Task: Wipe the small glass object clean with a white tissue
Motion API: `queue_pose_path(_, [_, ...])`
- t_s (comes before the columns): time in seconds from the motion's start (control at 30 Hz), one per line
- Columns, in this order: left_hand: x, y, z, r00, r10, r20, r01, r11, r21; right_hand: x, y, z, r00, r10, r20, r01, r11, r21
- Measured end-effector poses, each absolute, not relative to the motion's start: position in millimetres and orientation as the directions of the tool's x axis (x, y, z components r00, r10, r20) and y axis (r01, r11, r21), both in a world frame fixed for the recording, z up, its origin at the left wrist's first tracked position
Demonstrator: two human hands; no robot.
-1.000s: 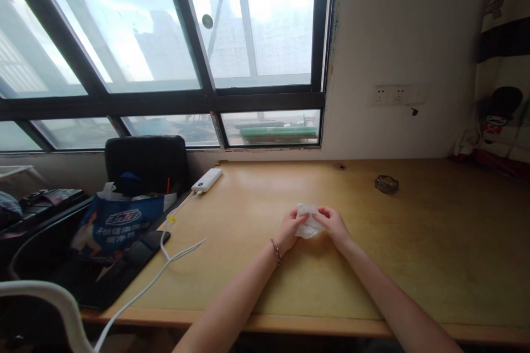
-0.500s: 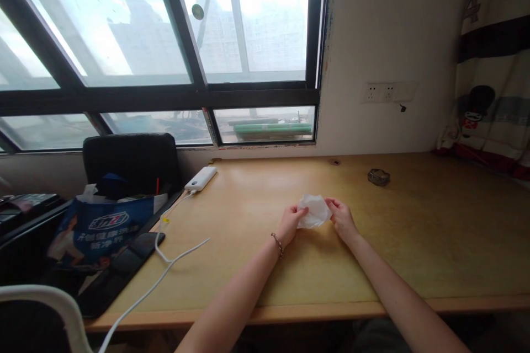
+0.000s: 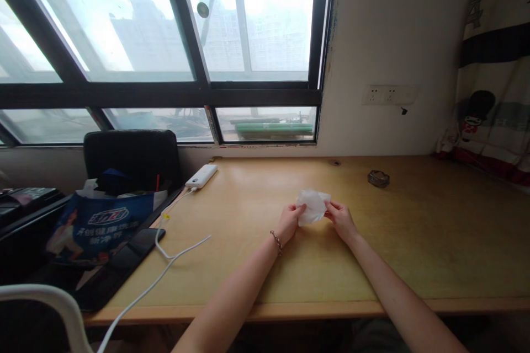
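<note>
A thin, white, wrinkled sheet [image 3: 311,207], like tissue or soft plastic, is stretched between my hands above the wooden desk [image 3: 248,265]. My left hand [image 3: 291,218] pinches its left edge, thumb on top, and a bracelet circles that wrist. At the sheet's right edge, my right hand [image 3: 340,218] grips it between thumb and fingers. The exact material is too small to tell.
A white power bank [image 3: 201,176] with a white cable [image 3: 165,270] lies at the desk's left. Toward the back right sits a dark ring-shaped object [image 3: 378,178]. Left of the desk are a blue bag [image 3: 103,226] and a black chair [image 3: 131,157].
The sheet has changed shape, with a fold now sticking out toward the right hand. Both hands have stayed nearly in place, still holding it. The view has shifted slightly.
</note>
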State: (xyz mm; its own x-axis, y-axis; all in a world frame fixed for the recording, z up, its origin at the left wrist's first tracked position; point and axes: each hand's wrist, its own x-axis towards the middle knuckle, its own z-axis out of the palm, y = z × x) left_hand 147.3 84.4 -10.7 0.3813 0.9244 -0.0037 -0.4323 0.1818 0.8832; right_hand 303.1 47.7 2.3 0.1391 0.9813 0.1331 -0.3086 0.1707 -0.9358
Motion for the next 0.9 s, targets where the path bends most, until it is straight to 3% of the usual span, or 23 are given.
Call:
queue_pose_path(0.2, [145, 85, -12, 0.442, 0.897, -0.022, -0.427, 0.232, 0.874, 312, 54, -3, 0.312, 0.949, 0.042, -0.349, 0.156, -0.924])
queue_pose_path(0.43, [145, 86, -12, 0.345, 0.938, -0.038, -0.465, 0.206, 0.861, 312, 56, -7, 0.312, 0.941, 0.134, -0.294, 0.230, -0.928])
queue_pose_path(0.57, [145, 87, -6, 0.371, 0.921, -0.120, -0.467, 0.296, 0.833, 310, 49, 2, 0.222, 0.956, 0.194, -0.162, 0.233, -0.959])
queue_pose_path(0.73, [148, 89, -5, 0.365, 0.924, -0.110, -0.474, 0.286, 0.833, 304, 40, 14, 0.021, 0.957, 0.290, -0.099, 0.291, -0.952])
queue_pose_path(0.9, [146, 86, -4, 0.377, 0.919, -0.116, -0.422, 0.282, 0.862, 304, 43, 8, -0.018, 0.963, 0.267, -0.037, 0.267, -0.963])
